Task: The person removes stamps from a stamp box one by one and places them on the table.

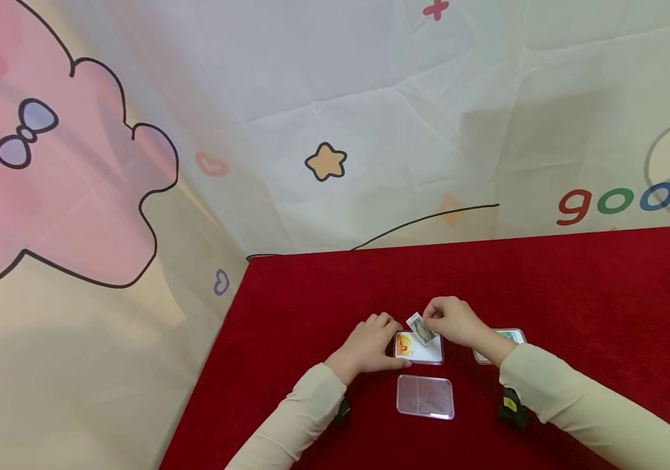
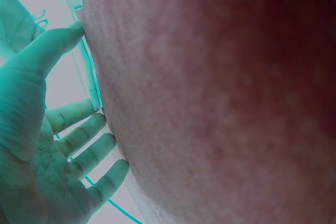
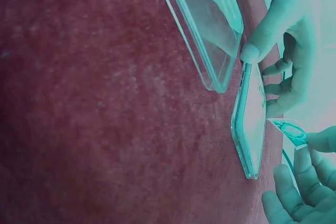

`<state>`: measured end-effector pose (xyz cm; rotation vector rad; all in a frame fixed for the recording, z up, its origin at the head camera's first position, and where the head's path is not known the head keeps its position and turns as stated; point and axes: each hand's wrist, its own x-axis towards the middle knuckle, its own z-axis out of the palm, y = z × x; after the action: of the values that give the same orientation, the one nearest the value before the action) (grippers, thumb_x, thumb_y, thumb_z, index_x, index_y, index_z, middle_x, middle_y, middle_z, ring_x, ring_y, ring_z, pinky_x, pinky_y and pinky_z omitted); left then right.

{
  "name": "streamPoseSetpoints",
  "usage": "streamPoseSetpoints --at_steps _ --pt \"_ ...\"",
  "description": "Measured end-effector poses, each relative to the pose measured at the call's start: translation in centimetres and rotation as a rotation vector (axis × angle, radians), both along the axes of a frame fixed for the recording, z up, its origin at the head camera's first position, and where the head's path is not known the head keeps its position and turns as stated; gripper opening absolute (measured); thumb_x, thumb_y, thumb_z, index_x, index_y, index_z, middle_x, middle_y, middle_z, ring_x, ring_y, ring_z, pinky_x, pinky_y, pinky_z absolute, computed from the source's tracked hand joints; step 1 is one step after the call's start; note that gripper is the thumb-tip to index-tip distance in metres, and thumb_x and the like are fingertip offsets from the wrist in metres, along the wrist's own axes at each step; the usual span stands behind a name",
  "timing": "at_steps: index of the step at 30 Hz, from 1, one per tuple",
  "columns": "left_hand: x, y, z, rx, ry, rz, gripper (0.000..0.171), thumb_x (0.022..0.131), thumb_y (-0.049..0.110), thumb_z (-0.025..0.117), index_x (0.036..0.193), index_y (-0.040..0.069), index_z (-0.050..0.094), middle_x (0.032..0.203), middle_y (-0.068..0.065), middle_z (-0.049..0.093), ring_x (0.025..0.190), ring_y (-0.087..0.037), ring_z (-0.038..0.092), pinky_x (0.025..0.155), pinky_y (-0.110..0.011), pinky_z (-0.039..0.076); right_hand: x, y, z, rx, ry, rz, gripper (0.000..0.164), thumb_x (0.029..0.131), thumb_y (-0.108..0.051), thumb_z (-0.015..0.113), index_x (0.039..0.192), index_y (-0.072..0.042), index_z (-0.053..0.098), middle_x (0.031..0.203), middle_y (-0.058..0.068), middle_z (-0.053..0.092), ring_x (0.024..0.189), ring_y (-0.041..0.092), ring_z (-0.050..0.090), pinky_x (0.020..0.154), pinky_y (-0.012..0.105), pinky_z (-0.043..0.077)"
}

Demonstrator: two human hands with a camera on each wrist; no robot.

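A shallow clear plastic case (image 1: 428, 356) lies on the red cloth with a white insert, and an orange picture stamp (image 1: 403, 344) sits at its left. My left hand (image 1: 368, 346) holds this case by its left end, thumb at the near edge and index finger at the far corner; the other fingers are spread in the left wrist view. Over the case, my right hand (image 1: 455, 321) pinches a small stamp-like slip (image 1: 420, 328) with a white border and greenish picture, tilted. In the right wrist view the slip (image 3: 290, 130) is between thumb and fingertips.
A clear plastic lid (image 1: 425, 397) lies nearer to me. Another clear case (image 1: 513, 335) with a greenish item is partly hidden behind the right wrist. A dark object with a yellow patch (image 1: 511, 406) is beside the right sleeve. A printed curtain (image 1: 381, 130) hangs behind the table.
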<state>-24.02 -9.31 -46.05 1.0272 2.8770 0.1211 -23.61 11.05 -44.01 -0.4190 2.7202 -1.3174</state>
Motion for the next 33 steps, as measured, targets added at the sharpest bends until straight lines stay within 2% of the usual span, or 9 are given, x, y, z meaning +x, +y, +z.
streamPoseSetpoints --at_steps 9,16,26,33 --pt "0.1 0.0 0.2 -0.011 0.016 -0.004 0.062 0.078 0.055 0.069 0.124 0.014 0.058 0.119 0.0 0.053 0.108 -0.016 0.049 0.084 -0.03 0.045 -0.5 0.1 0.0 -0.076 -0.087 -0.074 0.008 0.084 -0.004 0.06 0.084 0.001 0.065 0.071 0.005 0.062 0.063 0.012 0.053 0.057 0.027 0.045" --pt "0.2 0.1 0.3 -0.013 0.022 -0.013 0.063 0.078 0.055 0.07 0.124 0.014 0.058 0.117 0.0 0.054 0.106 -0.015 0.049 0.082 -0.028 0.045 -0.8 0.1 -0.1 -0.139 -0.172 -0.115 0.012 0.086 -0.005 0.058 0.087 0.004 0.065 0.077 0.009 0.066 0.064 0.014 0.058 0.058 0.027 0.049" --pt "0.1 -0.1 0.2 -0.023 0.035 -0.015 0.062 0.078 0.056 0.069 0.124 0.015 0.058 0.117 0.0 0.054 0.106 -0.015 0.049 0.082 -0.028 0.045 -2.1 -0.4 -0.1 -0.161 -0.222 -0.159 0.016 0.089 -0.009 0.06 0.094 0.005 0.063 0.086 0.015 0.066 0.069 0.015 0.061 0.062 0.029 0.052" --pt "0.3 -0.1 0.3 -0.023 0.029 -0.012 0.06 0.079 0.055 0.068 0.123 0.015 0.058 0.116 0.0 0.054 0.106 -0.015 0.049 0.083 -0.028 0.045 -2.5 -0.6 -0.2 -0.198 -0.271 -0.181 0.019 0.092 -0.011 0.056 0.098 0.006 0.061 0.09 0.016 0.065 0.071 0.017 0.061 0.064 0.03 0.053"
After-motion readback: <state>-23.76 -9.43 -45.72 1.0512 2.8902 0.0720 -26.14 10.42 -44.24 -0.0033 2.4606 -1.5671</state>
